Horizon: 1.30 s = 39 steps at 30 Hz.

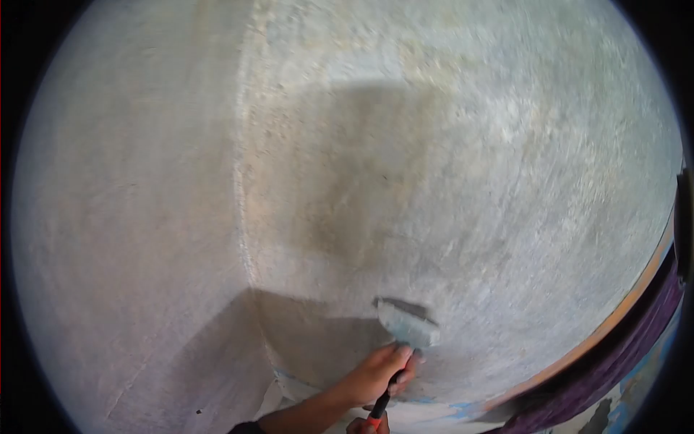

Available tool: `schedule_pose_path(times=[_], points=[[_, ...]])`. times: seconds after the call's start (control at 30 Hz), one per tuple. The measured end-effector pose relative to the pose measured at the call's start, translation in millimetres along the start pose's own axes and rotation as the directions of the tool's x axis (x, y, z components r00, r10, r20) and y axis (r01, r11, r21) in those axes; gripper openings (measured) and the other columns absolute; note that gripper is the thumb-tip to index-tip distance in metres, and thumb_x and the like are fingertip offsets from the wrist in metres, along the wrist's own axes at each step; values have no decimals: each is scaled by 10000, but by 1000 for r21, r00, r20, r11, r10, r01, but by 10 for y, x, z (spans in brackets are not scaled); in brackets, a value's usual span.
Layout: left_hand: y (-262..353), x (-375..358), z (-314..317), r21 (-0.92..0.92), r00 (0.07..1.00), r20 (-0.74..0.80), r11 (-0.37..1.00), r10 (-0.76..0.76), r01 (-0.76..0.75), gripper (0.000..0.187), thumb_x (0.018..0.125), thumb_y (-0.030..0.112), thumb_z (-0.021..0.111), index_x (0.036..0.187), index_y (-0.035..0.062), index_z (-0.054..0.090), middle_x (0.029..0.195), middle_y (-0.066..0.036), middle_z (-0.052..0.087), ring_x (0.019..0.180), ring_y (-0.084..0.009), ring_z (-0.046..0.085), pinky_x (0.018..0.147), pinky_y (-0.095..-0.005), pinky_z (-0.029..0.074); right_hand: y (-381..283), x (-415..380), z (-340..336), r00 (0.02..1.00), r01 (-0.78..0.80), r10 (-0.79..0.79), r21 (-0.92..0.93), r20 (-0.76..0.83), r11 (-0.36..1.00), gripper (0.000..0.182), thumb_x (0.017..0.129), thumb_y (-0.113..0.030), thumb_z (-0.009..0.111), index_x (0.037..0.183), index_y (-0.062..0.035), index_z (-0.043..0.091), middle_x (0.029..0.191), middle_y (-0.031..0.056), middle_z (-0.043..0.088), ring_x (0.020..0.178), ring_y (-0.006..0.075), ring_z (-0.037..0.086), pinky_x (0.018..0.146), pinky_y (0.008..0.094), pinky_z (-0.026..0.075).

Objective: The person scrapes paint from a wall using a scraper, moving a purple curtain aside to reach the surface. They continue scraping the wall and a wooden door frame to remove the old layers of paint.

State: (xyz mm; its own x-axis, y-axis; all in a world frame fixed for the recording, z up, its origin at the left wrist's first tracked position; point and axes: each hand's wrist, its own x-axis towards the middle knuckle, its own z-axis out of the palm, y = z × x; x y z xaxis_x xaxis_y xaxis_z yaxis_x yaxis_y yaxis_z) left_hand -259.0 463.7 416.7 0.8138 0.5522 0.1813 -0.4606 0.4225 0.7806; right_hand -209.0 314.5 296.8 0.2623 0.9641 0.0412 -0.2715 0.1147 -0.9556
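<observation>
A wide-bladed scraper (408,327) tilts against the rough grey wall, its blade edge at or very near the surface and casting a thin dark shadow. My left hand (383,372) comes in from the lower left and is closed around the upper part of the black and red handle, just below the blade. Lower down, at the bottom edge of the view, my right hand (367,427) is partly visible, with fingers around the red end of the handle. Most of that hand is cut off by the frame.
Two plastered wall faces (463,181) meet at a pale corner seam (242,181) left of centre. Shadows fall across both. At right, an orange-brown edge strip (600,329) borders the wall, with dark purple cloth (600,387) beside it. Blue-stained patches (463,412) show low down.
</observation>
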Motion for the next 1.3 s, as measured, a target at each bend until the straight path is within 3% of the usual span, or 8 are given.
schedule_pose_path(times=[0.07, 0.23, 0.27, 0.37, 0.4, 0.53, 1.07, 1.3], points=[[-542, 15, -67, 89, 988, -149, 995, -27, 40, 344, 1059, 376, 383, 1019, 51, 491, 680, 7, 460, 544, -69, 426, 504, -235, 382, 367, -171, -409, 984, -154, 153, -2, -89, 988, 526, 974, -557, 477, 1117, -51, 475, 687, 28, 503, 457, 88, 411, 403, 244, 377], [-1042, 103, 7, 65, 972, -175, 983, -160, 174, 357, 1063, 363, 346, 857, 80, 419, 658, -4, 423, 580, -97, 413, 555, -264, 391, 249, -361, -708, 951, -212, 183, -97, -249, 972, 498, 1020, -497, 418, 1067, -18, 544, 647, -23, 442, 464, 73, 355, 401, 253, 337], [-1033, 171, 9, 93, 977, -152, 982, -150, 165, 374, 1064, 369, 340, 838, 80, 410, 650, -5, 415, 573, -98, 412, 549, -263, 388, 372, -400, -820, 957, -215, 230, 99, -179, 972, 426, 1016, -386, 502, 1119, 21, 575, 753, 25, 556, 569, 111, 497, 517, 261, 442], [-932, 286, 232, 131, 982, -128, 980, -136, 153, 424, 1064, 395, 334, 798, 72, 402, 629, -4, 400, 543, -100, 404, 521, -265, 378, 325, -388, -833, 991, -109, 112, 37, -77, 993, 330, 1048, -363, 393, 1144, -64, 494, 713, 79, 525, 444, 96, 432, 401, 241, 369], [-924, 338, 296, 168, 983, -114, 972, -146, 164, 466, 1062, 422, 329, 766, 69, 396, 616, 1, 389, 515, -97, 394, 492, -262, 363, 301, -410, -864, 978, -181, 179, -4, -105, 984, 529, 1036, -487, 353, 1130, -2, 540, 612, 28, 504, 474, 103, 455, 452, 255, 384], [-1284, 541, 380, 247, 993, -27, 962, -114, 117, 372, 1060, 377, 374, 836, 81, 388, 643, -1, 408, 512, -81, 391, 478, -250, 365, 468, -380, -1084, 991, -64, 83, 165, -110, 984, 591, 1032, -529, 316, 1218, -7, 522, 623, 33, 504, 478, 112, 456, 441, 257, 363], [-1668, 701, 431, 153, 965, 48, 957, -258, 248, 299, 1045, 304, 435, 851, 76, 418, 669, -14, 425, 513, -103, 424, 497, -274, 392, 548, -613, -1096, 942, 51, 80, 376, -326, 925, 353, 1045, -367, 431, 1187, -59, 530, 676, -1, 469, 515, 83, 435, 465, 229, 346], [-1828, 663, 360, 177, 972, 61, 961, -227, 213, 189, 1049, 285, 429, 993, 106, 407, 744, -32, 431, 591, -136, 438, 576, -325, 428, 744, -698, -1479, 837, 9, -78, -130, -541, 991, 307, 958, -256, 634, 1185, -59, 568, 768, -14, 560, 640, 73, 483, 580, 241, 406]])
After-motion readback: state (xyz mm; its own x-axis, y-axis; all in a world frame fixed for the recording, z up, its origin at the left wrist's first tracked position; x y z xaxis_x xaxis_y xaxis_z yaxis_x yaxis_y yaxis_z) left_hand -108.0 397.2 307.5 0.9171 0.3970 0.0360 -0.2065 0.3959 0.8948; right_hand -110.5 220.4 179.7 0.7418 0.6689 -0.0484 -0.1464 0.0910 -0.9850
